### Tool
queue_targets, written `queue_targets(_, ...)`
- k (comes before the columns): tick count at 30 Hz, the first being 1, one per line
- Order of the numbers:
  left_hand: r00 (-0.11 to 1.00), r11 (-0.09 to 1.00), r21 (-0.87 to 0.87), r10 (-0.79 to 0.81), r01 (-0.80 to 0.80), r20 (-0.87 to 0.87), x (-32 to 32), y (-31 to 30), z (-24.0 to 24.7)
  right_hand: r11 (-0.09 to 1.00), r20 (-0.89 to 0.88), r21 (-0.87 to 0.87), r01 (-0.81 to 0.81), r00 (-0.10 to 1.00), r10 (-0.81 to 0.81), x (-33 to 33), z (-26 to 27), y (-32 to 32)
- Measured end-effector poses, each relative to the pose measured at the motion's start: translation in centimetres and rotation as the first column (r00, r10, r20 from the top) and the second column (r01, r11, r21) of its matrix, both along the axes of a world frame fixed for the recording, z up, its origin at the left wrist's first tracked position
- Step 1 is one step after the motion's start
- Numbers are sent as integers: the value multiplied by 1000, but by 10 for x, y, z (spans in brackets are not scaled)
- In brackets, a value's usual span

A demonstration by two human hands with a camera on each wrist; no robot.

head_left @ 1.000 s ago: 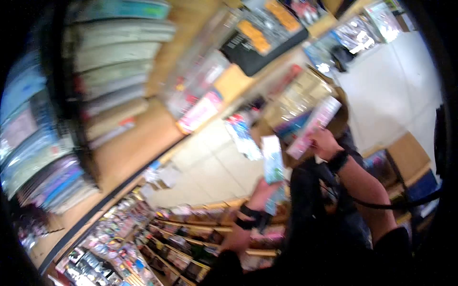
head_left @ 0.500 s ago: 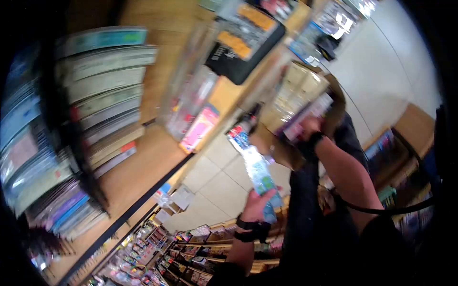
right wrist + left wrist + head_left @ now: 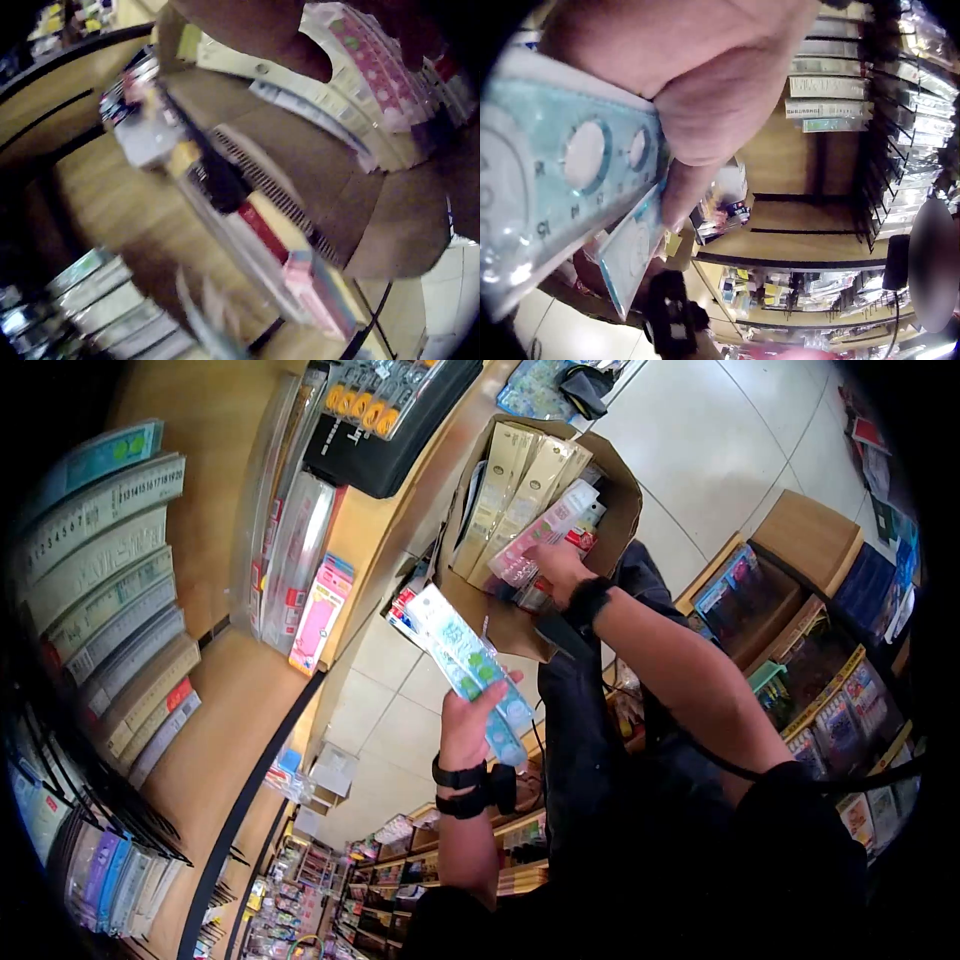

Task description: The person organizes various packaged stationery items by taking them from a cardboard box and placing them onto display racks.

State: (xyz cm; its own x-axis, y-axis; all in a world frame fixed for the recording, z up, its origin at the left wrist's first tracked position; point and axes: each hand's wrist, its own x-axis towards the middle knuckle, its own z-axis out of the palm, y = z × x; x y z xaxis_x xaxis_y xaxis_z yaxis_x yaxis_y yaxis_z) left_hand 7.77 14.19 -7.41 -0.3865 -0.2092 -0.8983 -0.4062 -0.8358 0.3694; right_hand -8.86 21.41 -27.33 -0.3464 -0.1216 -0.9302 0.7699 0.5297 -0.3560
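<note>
My left hand [image 3: 468, 728] pinches light-blue ruler packets [image 3: 455, 642] with its thumb across them, beside the cardboard box [image 3: 622, 495]. In the left wrist view, a blue ruler [image 3: 551, 169] shows round cut-outs and printed numbers under clear wrap. My right hand [image 3: 562, 570] reaches into the box and holds a pink patterned packet [image 3: 540, 538], long and flat like the blue ones. That pink packet [image 3: 375, 71] lies close against the cream packs in the right wrist view. Long cream packs [image 3: 505, 480] fill the box's far side.
At left, a wooden shelf [image 3: 225, 690] carries a row of packaged goods [image 3: 110, 580], a black case [image 3: 365, 455] and a pink box [image 3: 318, 622]. An open carton [image 3: 805, 540] and display racks [image 3: 840, 700] stand at right. Pale floor tiles [image 3: 700, 440] lie beyond.
The pink packet has gone down into the box with my right hand, from above its edge. My left hand still holds the blue packets. The head view has shifted, bringing the box nearer the middle.
</note>
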Motion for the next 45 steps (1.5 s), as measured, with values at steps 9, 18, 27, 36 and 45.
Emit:
queue_targets(9,996,996,-73,-52,47,-71,-55,2,-12,760,139,-556,-336,864,483,-44,170,-1)
queue_targets(18,996,983,-160,87,-90,-26,-71,13,-21,796,236,-603,-54,941,243,-47,159,14)
queue_targets(27,982,951,-252,164,-182,-89,-98,25,-22,786,436,-561,260,900,14,-43,159,28)
queue_targets(36,948,928,-210,317,-307,15,-96,32,-29,764,451,-511,394,880,-152,-43,149,30)
queue_targets(45,996,988,-147,-24,37,85,-81,37,-40,779,530,-481,402,841,-107,-38,141,45)
